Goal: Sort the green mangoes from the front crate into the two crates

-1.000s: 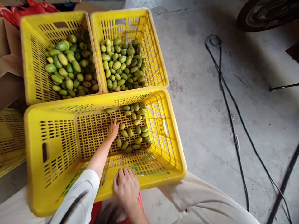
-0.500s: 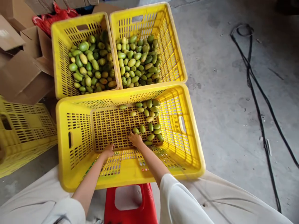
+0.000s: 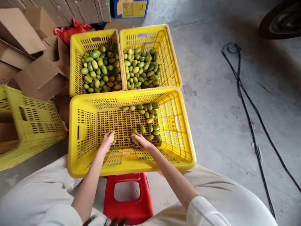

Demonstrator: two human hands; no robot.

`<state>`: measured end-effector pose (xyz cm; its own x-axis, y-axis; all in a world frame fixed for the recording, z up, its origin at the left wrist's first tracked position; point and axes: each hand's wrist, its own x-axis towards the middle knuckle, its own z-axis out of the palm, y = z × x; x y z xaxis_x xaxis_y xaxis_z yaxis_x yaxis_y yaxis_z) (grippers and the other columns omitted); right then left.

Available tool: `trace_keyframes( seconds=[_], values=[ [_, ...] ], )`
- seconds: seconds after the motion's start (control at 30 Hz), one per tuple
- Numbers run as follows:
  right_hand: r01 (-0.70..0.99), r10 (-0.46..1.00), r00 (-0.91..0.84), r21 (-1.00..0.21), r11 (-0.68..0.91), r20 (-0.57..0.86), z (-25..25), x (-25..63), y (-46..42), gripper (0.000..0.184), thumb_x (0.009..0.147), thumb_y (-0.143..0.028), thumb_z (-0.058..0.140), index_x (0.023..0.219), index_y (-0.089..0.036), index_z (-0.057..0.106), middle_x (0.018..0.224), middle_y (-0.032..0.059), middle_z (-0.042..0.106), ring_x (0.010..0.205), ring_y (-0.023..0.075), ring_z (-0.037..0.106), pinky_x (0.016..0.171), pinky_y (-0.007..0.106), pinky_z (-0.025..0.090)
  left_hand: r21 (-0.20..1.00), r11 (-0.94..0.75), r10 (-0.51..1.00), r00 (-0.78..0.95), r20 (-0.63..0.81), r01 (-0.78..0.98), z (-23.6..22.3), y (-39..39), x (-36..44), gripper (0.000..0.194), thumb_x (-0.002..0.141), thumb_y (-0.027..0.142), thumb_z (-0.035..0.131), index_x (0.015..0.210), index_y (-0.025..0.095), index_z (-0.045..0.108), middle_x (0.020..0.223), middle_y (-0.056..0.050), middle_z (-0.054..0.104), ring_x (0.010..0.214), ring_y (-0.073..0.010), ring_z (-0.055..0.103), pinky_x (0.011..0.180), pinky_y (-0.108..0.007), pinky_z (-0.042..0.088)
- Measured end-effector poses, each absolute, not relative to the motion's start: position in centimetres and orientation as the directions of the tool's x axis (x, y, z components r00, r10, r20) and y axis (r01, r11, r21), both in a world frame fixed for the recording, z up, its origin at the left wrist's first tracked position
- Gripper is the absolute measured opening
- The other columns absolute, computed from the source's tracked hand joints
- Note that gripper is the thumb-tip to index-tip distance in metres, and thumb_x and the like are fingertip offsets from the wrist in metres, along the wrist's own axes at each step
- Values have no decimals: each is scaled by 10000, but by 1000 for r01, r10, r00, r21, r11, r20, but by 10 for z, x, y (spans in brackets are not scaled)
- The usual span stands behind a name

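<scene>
The left hand (image 3: 108, 140) had shifted inward, its fingers now curled round a yellowish fruit (image 3: 113, 138) while the right hand (image 3: 141, 142) grasped a green fruit (image 3: 135, 141), leaving both occupied inside the front crate (image 3: 131, 170).

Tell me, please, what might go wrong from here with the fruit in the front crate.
The fruit in the left hand could slip and bruise on the front crate's slotted bottom.

The fruit in the right hand may knock the loose fruits close by, perhaps setting some rolling.

The black cord on the floor could trip someone walking past.
</scene>
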<state>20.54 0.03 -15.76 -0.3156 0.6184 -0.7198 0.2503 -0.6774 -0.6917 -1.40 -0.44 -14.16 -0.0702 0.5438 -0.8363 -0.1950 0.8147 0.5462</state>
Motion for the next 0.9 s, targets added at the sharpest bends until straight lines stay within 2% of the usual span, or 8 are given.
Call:
trace_keyframes(
  seconds=[0.1,0.2,0.33,0.43,0.53,0.63,0.77,0.9],
  values=[
    [-243,645,-475,-615,-750,-599,-109,211,6,244,851,-362,483,1048,-222,509,859,14,634,604,115,552,490,208,416,574,680,682,106,-724,-456,-92,-2,2,166,856,309,589,923,162,624,803,-58,603,584,-126,547,503,-249,439],
    [-440,661,-570,-498,-747,-488,-59,221,6,404,740,-241,585,1139,-223,524,932,9,618,793,138,614,739,280,512,602,623,766,234,-599,-500,-35,-6,7,290,771,225,710,1051,173,655,890,-74,632,743,-170,617,662,-297,522],
    [-480,688,-589,-502,-719,-424,-6,231,-4,500,693,-169,698,1155,-243,521,1031,14,613,872,145,630,831,319,505,732,558,830,237,-506,-391,27,-14,3,302,658,200,824,922,171,683,832,-65,627,741,-163,614,655,-270,516],
    [-521,721,-559,-503,-690,-410,16,227,-14,420,667,-157,767,999,-241,523,871,-27,583,698,92,584,637,234,483,742,580,815,226,-534,-336,43,-22,2,258,658,250,823,840,189,650,721,-24,579,553,-107,535,422,-203,379],
    [-469,696,-580,-524,-711,-424,24,216,-20,364,687,-219,791,913,-231,506,680,-73,495,503,47,449,412,137,261,743,614,789,217,-574,-268,36,-30,4,243,670,259,806,766,202,590,579,28,503,415,-66,428,348,-163,203],
    [-378,699,-515,-601,-705,-496,21,204,-21,321,747,-395,756,888,-206,539,596,-70,498,408,44,384,358,144,165,767,576,817,172,-550,-281,23,-35,7,263,712,286,770,685,194,525,496,52,451,360,-48,366,348,-169,196],
    [-421,691,-444,-547,-723,-571,13,198,-19,341,841,-504,593,876,-165,600,600,-16,573,474,95,502,418,199,363,728,566,823,205,-530,-388,18,-35,9,264,808,404,678,729,176,572,533,19,507,398,-65,413,366,-193,269],
    [-529,660,-518,-402,-747,-545,8,200,-15,216,781,-320,644,932,-167,621,793,22,659,686,131,608,643,244,509,617,599,799,330,-503,-510,22,-29,7,252,811,348,691,930,132,637,771,-56,641,650,-136,589,583,-261,481]
  ],
)
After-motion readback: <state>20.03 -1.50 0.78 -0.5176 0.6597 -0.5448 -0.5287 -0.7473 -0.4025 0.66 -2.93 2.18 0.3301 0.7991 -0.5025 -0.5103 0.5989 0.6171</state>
